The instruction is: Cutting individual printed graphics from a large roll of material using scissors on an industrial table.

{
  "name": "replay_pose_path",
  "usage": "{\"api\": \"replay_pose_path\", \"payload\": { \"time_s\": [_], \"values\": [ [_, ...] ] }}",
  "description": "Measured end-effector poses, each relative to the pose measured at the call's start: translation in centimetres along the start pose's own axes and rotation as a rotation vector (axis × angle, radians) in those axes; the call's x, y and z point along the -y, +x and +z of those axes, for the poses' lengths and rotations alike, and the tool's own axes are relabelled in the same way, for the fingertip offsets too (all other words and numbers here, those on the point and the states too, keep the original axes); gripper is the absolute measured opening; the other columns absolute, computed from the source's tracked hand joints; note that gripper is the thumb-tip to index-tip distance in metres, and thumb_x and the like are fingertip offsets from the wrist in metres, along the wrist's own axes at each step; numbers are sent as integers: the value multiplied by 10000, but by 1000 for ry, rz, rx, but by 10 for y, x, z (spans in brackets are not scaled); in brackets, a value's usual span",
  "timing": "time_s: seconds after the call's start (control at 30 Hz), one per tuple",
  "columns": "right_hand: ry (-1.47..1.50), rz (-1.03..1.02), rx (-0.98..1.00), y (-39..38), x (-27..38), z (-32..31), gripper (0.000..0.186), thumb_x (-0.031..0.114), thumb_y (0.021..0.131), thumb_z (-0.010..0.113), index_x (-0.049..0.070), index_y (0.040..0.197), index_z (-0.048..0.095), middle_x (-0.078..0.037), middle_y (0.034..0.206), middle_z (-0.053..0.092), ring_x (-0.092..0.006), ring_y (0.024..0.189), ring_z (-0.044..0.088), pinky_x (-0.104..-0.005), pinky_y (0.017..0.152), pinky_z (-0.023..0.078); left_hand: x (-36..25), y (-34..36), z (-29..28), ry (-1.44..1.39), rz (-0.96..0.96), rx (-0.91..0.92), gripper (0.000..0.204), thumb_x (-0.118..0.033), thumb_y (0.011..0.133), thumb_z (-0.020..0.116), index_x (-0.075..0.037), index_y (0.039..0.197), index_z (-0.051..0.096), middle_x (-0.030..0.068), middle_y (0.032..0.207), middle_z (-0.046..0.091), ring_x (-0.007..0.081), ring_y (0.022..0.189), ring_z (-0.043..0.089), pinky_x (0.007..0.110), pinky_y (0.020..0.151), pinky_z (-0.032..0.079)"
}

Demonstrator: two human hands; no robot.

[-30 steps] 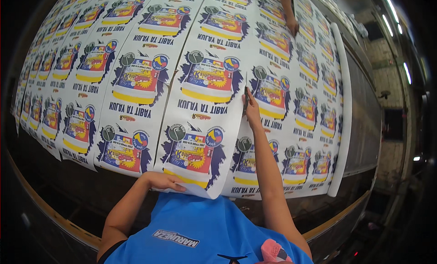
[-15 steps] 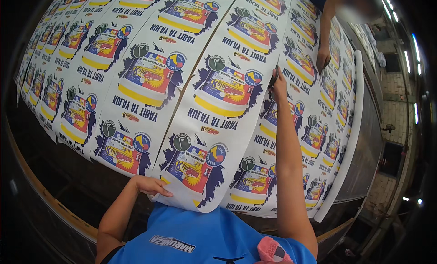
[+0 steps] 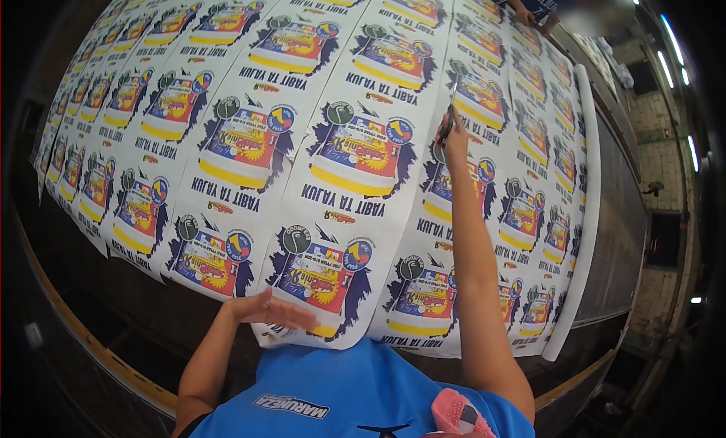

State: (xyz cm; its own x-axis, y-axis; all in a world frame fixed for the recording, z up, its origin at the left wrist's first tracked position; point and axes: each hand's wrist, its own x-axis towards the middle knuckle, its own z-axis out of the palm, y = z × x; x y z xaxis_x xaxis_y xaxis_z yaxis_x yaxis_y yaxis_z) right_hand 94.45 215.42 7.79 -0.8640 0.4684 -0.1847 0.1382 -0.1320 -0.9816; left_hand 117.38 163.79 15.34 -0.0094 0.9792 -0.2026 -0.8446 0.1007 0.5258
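A wide white sheet (image 3: 227, 185) printed with rows of the same colourful design covers the table and bends over its near edge. A loose strip (image 3: 344, 260) of it reaches down to my waist. My left hand (image 3: 274, 311) lies over the strip's near end, fingers stretched out and slightly blurred. With its arm extended, my right hand (image 3: 455, 145) grips dark-handled scissors (image 3: 448, 123), whose blades point away from me along the strip's right edge. The cut edge runs from there back toward me.
At the far right, a co-worker's hand (image 3: 523, 16) is by the sheet's far edge. A white roll (image 3: 581, 226) runs along the right side. Wooden rails (image 3: 91, 340) edge the dark gap below the table's near left side.
My right hand has moved farther away with the scissors, lengthening the cut. My left hand's fingers have spread out over the strip. The co-worker's hand has drawn back to the far edge.
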Motion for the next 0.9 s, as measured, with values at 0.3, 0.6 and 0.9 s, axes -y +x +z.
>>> {"api": "replay_pose_path", "payload": {
  "time_s": [0.3,0.6,0.9],
  "values": [
    [130,126,-267,-292,-31,-155,451,224,1048,508,172,1490,435,-7,699,528,-101,513,491,-245,425,379,50,61,24,1341,-416,-537,1050,-754,828,562,-76,1567,249,162,1660,102,412,1524,39,658,1168,28],
    [377,55,-958,-599,-90,-351,400,479,1022,486,191,1298,513,2,687,531,-138,536,551,-299,452,457,138,95,17,1842,-316,-732,1099,-700,808,611,-36,1571,182,205,1657,15,439,1517,-57,745,1105,-20],
    [430,302,-563,-721,-207,-357,552,553,1015,433,175,1414,384,-48,864,616,-183,722,624,-364,664,544,209,139,61,2067,-373,-830,1272,-570,662,818,-59,1586,108,199,1655,24,468,1507,-35,793,1071,63]
  ]
}}
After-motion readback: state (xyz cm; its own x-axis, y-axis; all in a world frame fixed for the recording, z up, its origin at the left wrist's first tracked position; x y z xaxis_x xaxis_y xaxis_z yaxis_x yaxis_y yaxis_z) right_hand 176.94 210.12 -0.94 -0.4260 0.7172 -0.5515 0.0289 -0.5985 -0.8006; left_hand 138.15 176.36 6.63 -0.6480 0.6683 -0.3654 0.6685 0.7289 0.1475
